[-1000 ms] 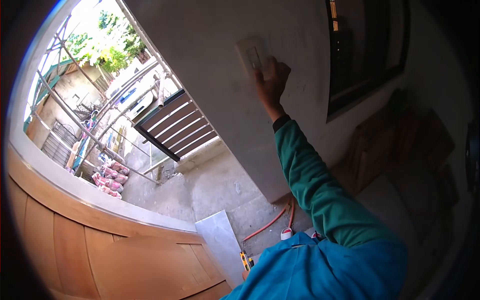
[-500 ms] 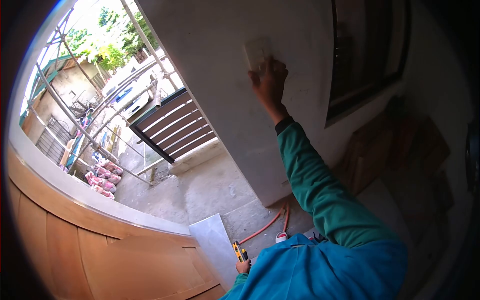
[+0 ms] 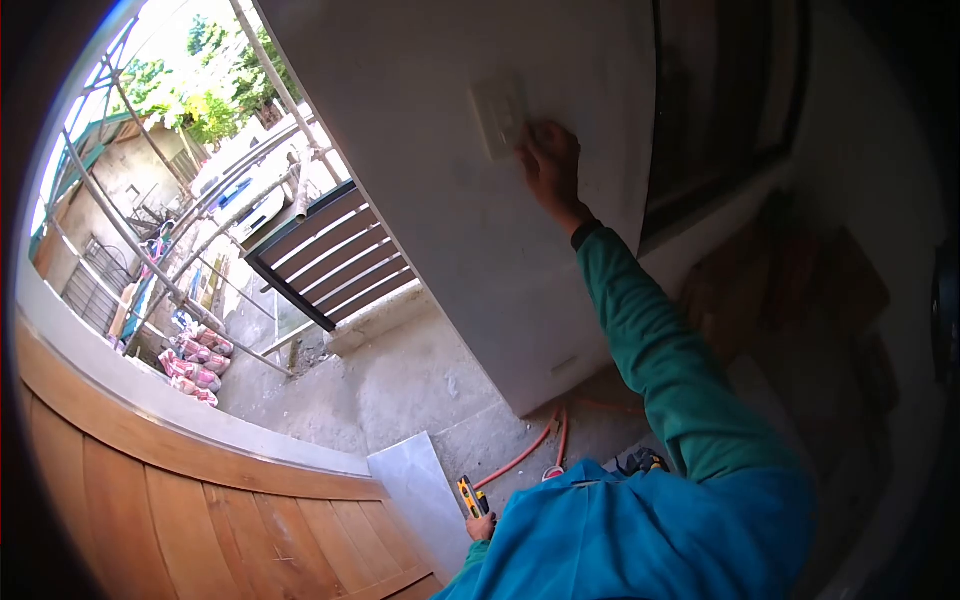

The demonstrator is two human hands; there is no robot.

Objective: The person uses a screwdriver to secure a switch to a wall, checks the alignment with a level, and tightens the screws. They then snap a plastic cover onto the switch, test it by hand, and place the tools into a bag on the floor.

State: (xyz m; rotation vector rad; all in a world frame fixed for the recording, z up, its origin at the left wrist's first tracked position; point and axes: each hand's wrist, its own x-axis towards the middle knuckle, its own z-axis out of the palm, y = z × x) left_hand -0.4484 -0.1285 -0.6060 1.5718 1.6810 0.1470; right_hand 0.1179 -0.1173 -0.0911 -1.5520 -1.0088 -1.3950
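Note:
My right hand (image 3: 552, 165) is raised to the grey wall with its fingers curled, beside the right edge of a pale wall switch plate (image 3: 498, 118). Nothing shows between those fingers, and whether they touch the plate is hard to tell in the dim light. Low in the view, my left hand (image 3: 481, 526) is closed around a small yellow-and-black hand tool (image 3: 469, 494); its exact kind is too small to make out. Part of the left forearm is hidden behind my blue top.
A wooden panelled door (image 3: 200, 500) fills the lower left. An orange hose (image 3: 520, 459) lies on the floor near a pale tile-like slab (image 3: 412, 480). Outside are a slatted gate (image 3: 335, 255), scaffold poles (image 3: 150, 262) and filled sacks (image 3: 195, 362). A dark window (image 3: 725, 110) is at right.
My right hand has moved off the front of the switch plate to its right edge. The left hand keeps hold of the yellow-and-black tool. The view has shifted slightly.

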